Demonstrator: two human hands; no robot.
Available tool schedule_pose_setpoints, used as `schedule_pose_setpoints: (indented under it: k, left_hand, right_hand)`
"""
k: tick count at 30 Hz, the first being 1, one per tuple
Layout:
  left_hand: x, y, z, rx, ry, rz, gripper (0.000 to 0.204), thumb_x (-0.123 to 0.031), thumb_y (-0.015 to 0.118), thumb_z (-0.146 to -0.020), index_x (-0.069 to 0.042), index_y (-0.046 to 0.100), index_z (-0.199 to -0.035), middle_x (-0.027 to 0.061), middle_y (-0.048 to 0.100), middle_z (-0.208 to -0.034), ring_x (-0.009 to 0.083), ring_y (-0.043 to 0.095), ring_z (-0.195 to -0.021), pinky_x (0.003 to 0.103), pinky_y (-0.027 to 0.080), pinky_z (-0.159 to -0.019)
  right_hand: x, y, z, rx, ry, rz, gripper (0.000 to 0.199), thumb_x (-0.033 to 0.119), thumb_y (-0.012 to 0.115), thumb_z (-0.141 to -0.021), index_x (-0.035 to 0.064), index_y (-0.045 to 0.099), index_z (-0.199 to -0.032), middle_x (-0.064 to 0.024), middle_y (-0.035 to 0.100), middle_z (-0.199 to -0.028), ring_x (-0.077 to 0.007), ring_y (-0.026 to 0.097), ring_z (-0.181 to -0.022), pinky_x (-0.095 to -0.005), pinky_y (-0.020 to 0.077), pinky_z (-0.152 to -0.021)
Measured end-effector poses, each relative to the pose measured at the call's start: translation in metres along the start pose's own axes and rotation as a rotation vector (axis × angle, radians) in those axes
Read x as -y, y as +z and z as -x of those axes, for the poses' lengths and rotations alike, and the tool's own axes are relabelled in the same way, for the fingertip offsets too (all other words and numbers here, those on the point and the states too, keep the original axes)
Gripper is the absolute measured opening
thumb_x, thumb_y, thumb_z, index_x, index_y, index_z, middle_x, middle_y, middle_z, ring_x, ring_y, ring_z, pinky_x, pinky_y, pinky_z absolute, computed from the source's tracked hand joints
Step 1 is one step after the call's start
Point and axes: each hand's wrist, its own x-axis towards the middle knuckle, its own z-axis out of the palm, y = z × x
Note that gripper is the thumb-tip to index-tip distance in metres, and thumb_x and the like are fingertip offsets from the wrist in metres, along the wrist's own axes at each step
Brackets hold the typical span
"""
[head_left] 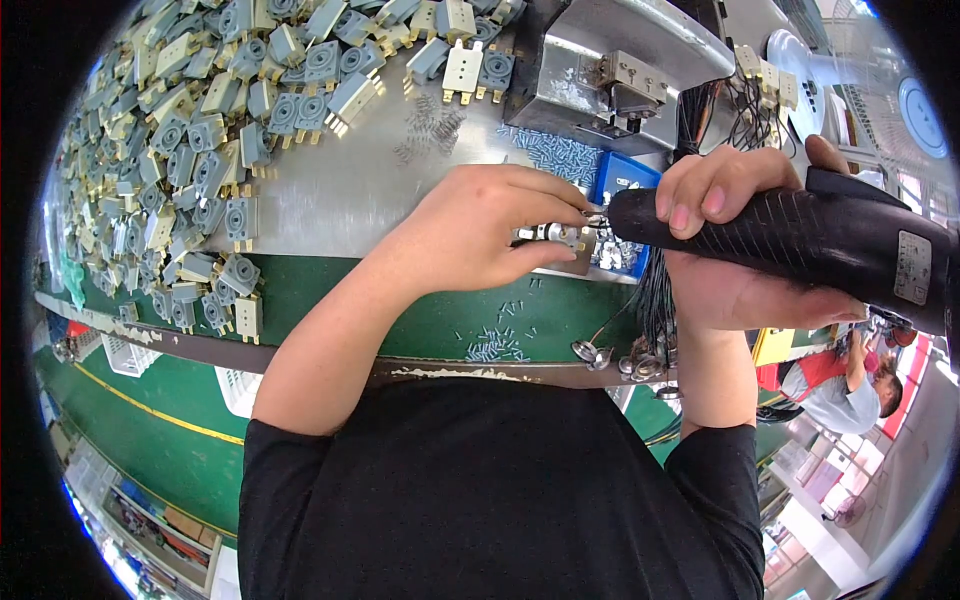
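My left hand (475,225) pinches a small silver-and-black metal part (548,232) between thumb and fingers, over the edge of the steel plate. My right hand (735,195) is wrapped around a black power screwdriver (800,232), which lies level and points left. Its nose is right by the part at my left fingertips; whether the bit touches it I cannot tell. Just behind and below the screwdriver's nose sits a blue tray (606,178) with small shiny metal pieces in it. A pile of small screws (560,152) lies beside the tray.
Grey-and-cream terminal blocks (205,150) heap across the left. A steel fixture (635,85) stands behind the tray. Loose screws (495,347) lie on the green mat near the bench edge. Wired metal discs (640,365) hang at its right. Another person (835,390) is farther right.
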Motion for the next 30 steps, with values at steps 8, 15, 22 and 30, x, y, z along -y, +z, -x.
schedule_pose_setpoints:
  k: [8,15,22,30]
  left_hand:
    - [-0.001,-0.001,-0.002,0.015,-0.005,0.011,0.029,-0.020,0.080,-0.083,-0.008,0.080,-0.110,0.0071,0.077,-0.119,0.0288,0.073,-0.107,0.039,0.059,-0.092]
    - [-0.003,-0.002,-0.001,0.004,-0.011,0.024,0.029,-0.011,0.084,-0.079,-0.005,0.080,-0.108,0.0122,0.076,-0.119,0.0320,0.074,-0.105,0.040,0.059,-0.092]
    - [-0.003,-0.002,-0.002,0.015,-0.009,0.031,0.030,-0.011,0.084,-0.079,-0.004,0.079,-0.108,0.0132,0.076,-0.119,0.0322,0.074,-0.106,0.040,0.059,-0.092]
    - [-0.001,-0.001,0.000,0.025,-0.032,0.039,0.030,-0.010,0.084,-0.078,-0.004,0.079,-0.107,0.0138,0.077,-0.119,0.0327,0.073,-0.111,0.040,0.058,-0.096]
  right_hand:
    - [-0.001,-0.001,0.000,-0.002,-0.007,-0.021,0.117,0.100,0.041,-0.078,0.0132,0.029,-0.156,-0.0076,0.056,-0.085,-0.0211,0.058,-0.064,-0.0396,0.0508,-0.062]
    - [-0.003,-0.002,0.000,0.019,-0.017,0.014,0.117,0.100,0.041,-0.079,0.0125,0.029,-0.156,-0.0079,0.056,-0.085,-0.0206,0.058,-0.065,-0.0389,0.0508,-0.062]
    - [-0.004,-0.001,-0.001,0.026,-0.016,0.026,0.118,0.100,0.040,-0.079,0.0123,0.029,-0.156,-0.0074,0.055,-0.084,-0.0197,0.058,-0.064,-0.0383,0.0515,-0.062]
    - [0.018,-0.005,-0.008,-0.032,-0.011,0.002,0.114,0.097,0.047,-0.080,0.0113,0.039,-0.154,-0.0054,0.054,-0.088,-0.0186,0.055,-0.065,-0.0375,0.0475,-0.060]
